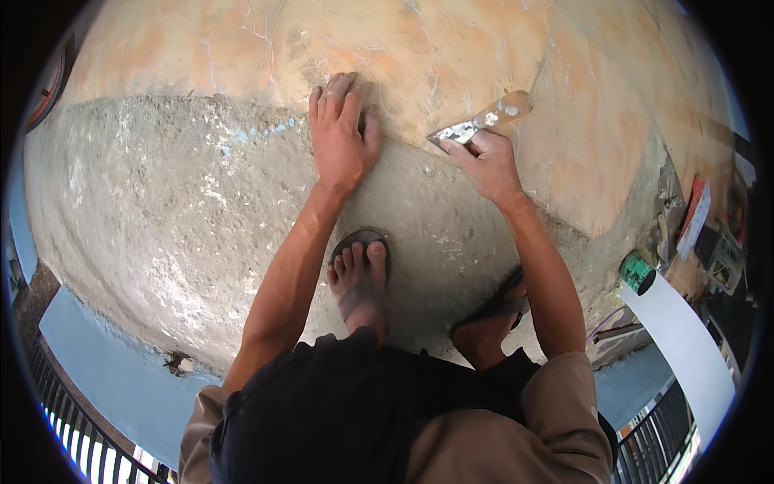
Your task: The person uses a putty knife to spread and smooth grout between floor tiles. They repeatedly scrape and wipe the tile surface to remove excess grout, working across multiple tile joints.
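My left hand [343, 137] lies with its fingers stretched over the border between the orange-beige marbled floor surface [387, 48] and the rough grey concrete [161, 185]. In my right hand [493, 168] is a putty knife [508, 106] with a wooden handle, smeared white. Its handle points up and to the right, away from me. My thumb and fingers pinch it by the metal blade, whose end is at the edge of the marbled surface. Part of the blade is hidden by those fingers. White flecks and a few light-blue spots [254, 131] mark the concrete.
My sandalled feet [359, 278] are on the concrete between my arms. To the right stand a green can [637, 273], a long white strip [681, 347] and a red-and-white object [693, 216]. Blue-painted edging [121, 339] and black railings [72, 411] run along the lower left.
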Demonstrator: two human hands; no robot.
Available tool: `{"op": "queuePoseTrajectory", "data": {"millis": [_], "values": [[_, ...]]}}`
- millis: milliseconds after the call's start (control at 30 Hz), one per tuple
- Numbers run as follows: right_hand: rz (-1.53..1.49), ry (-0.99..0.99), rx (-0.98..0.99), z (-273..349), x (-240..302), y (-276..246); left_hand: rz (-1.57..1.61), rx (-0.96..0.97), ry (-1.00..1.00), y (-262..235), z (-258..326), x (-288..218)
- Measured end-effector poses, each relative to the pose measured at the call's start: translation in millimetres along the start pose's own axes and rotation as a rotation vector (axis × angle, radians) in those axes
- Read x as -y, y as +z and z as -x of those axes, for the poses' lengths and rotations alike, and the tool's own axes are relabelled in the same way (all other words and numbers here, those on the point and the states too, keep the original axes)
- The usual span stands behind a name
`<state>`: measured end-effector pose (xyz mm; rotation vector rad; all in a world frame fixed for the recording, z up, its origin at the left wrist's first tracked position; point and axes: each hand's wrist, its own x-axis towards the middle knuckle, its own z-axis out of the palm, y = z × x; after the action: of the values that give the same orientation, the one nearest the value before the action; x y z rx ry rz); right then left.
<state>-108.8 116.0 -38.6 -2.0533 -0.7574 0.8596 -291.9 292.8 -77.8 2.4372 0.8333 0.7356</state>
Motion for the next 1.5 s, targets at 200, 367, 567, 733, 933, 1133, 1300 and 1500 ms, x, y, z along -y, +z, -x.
{"op": "queuePoseTrajectory", "data": {"millis": [200,367,567,733,933,1133,1300,1500], "values": [[-0.092,-0.027,-0.063,-6,-10,2,0.005,-0.010,0.002,-2,2,-8],[-0.147,0.126,-0.059,-15,-5,0,-0.004,-0.027,-0.003,-3,-1,-6],[0.041,0.020,0.013,-7,3,5,0.000,-0.027,0.005,-3,-1,-3],[0.154,-0.154,0.140,5,6,15,0.023,-0.001,-0.015,-5,1,-8],[-0.153,0.018,-0.138,-39,-11,-5,0.026,-0.021,-0.023,-3,-3,-7],[0.040,-0.027,0.018,-30,0,11,0.034,0.001,-0.040,-4,2,-4],[-0.028,-0.019,-0.119,-34,-2,18,0.031,-0.004,-0.032,-2,1,-6],[-0.131,-0.002,-0.258,-48,2,16,0.018,-0.010,-0.035,-4,2,-9]]}}
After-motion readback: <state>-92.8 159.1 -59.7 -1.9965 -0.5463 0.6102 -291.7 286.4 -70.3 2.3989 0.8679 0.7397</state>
